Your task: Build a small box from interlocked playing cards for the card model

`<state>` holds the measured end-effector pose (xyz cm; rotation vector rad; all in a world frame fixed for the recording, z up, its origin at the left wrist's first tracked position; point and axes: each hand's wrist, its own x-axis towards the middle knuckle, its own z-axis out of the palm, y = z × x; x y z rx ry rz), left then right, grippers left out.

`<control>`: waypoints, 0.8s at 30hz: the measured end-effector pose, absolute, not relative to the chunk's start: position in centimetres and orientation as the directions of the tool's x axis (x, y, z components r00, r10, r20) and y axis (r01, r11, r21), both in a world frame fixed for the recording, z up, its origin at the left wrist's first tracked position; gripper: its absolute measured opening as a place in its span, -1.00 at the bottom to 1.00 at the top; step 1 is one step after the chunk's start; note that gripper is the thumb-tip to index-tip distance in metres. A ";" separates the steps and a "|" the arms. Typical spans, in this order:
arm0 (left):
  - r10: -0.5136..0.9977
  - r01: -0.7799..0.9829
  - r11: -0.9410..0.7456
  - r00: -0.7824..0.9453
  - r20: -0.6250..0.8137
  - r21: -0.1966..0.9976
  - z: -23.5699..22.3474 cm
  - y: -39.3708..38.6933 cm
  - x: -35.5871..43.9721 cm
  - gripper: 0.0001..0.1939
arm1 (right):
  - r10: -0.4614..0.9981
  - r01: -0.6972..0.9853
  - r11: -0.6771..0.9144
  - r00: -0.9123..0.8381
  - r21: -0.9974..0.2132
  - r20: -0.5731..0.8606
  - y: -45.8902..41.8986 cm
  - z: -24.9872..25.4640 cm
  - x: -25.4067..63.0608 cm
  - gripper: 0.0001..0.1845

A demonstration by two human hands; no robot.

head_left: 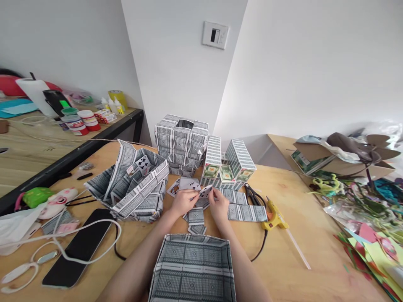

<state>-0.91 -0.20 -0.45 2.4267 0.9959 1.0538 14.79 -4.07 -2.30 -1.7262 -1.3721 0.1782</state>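
My left hand and my right hand meet over the middle of the table, both closed on one playing card held face toward me. Under and around them lie loose playing cards, some face up. A short strip of joined cards, back side up, lies below my hands. Right of my right hand, more joined card strips lie flat. Between my forearms stands an open box made of cards, nearest to me.
A yellow glue gun with a glue stick lies right, beside black-handled scissors. Stacked card packs and a card-built container stand behind. Left are a card-covered basket, a phone and a white cable.
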 end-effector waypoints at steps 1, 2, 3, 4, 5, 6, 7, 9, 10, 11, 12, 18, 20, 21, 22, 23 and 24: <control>0.709 0.481 -0.706 0.480 0.517 0.520 -0.5 -0.2 -0.9 -0.76 | 0.842 0.701 0.013 0.377 -0.713 0.387 -4.1 -2.2 14.8 -0.64; 0.714 0.490 -0.700 0.469 0.519 0.520 -0.5 -0.2 -0.9 -0.76 | 0.844 0.683 0.015 0.383 -0.731 0.376 -4.1 -2.2 14.8 -0.64; 0.723 0.501 -0.691 0.454 0.521 0.522 -0.6 -0.2 -0.8 -0.76 | 0.846 0.652 0.026 0.389 -0.758 0.364 -4.0 -2.1 14.8 -0.65; 0.732 0.512 -0.680 0.433 0.525 0.525 -0.6 -0.2 -0.8 -0.77 | 0.850 0.609 0.046 0.393 -0.792 0.352 -3.9 -2.0 14.8 -0.66; 0.743 0.524 -0.667 0.410 0.529 0.530 -0.6 -0.2 -0.8 -0.78 | 0.858 0.558 0.072 0.389 -0.827 0.337 -3.8 -2.0 14.8 -0.66; 0.754 0.534 -0.652 0.384 0.533 0.538 -0.6 -0.1 -0.7 -0.79 | 0.869 0.508 0.096 0.377 -0.856 0.321 -3.7 -2.0 14.8 -0.66; 0.764 0.541 -0.638 0.360 0.535 0.548 -0.6 -0.1 -0.7 -0.79 | 0.882 0.466 0.116 0.358 -0.877 0.307 -3.6 -2.0 14.8 -0.67; 0.784 0.549 -0.612 0.324 0.530 0.569 -0.6 -0.1 -0.7 -0.80 | 0.903 0.417 0.129 0.326 -0.900 0.281 -3.4 -2.1 14.8 -0.70; 0.793 0.552 -0.600 0.314 0.523 0.579 -0.6 -0.1 -0.7 -0.80 | 0.909 0.405 0.126 0.319 -0.906 0.269 -3.3 -2.2 14.8 -0.71; 0.801 0.554 -0.590 0.307 0.514 0.588 -0.5 -0.1 -0.7 -0.80 | 0.913 0.393 0.121 0.317 -0.912 0.257 -3.2 -2.4 14.8 -0.72; 0.808 0.555 -0.581 0.301 0.507 0.596 -0.5 -0.1 -0.7 -0.81 | 0.915 0.376 0.115 0.321 -0.920 0.246 -3.2 -2.5 14.8 -0.72; 0.827 0.531 -0.556 0.278 0.489 0.639 -0.5 -0.2 -0.6 -0.82 | 0.919 0.292 0.088 0.345 -0.952 0.191 -3.0 -3.1 14.8 -0.70; 0.824 0.512 -0.565 0.301 0.480 0.647 -0.4 -0.3 -0.6 -0.82 | 0.908 0.334 0.063 0.372 -0.941 0.193 -3.1 -3.0 14.8 -0.73; 0.820 0.499 -0.571 0.317 0.476 0.652 -0.4 -0.3 -0.6 -0.82 | 0.900 0.362 0.049 0.388 -0.931 0.198 -3.2 -2.9 14.8 -0.74; 0.817 0.484 -0.577 0.334 0.471 0.658 -0.4 -0.4 -0.6 -0.83 | 0.892 0.390 0.034 0.402 -0.920 0.204 -3.2 -2.9 14.8 -0.75; 0.813 0.471 -0.582 0.356 0.461 0.663 -0.3 -0.4 -0.5 -0.83 | 0.886 0.418 0.020 0.414 -0.908 0.210 -3.2 -2.8 14.8 -0.75; 0.810 0.460 -0.585 0.378 0.449 0.668 -0.3 -0.5 -0.4 -0.82 | 0.882 0.442 0.007 0.420 -0.897 0.214 -3.3 -2.7 14.8 -0.75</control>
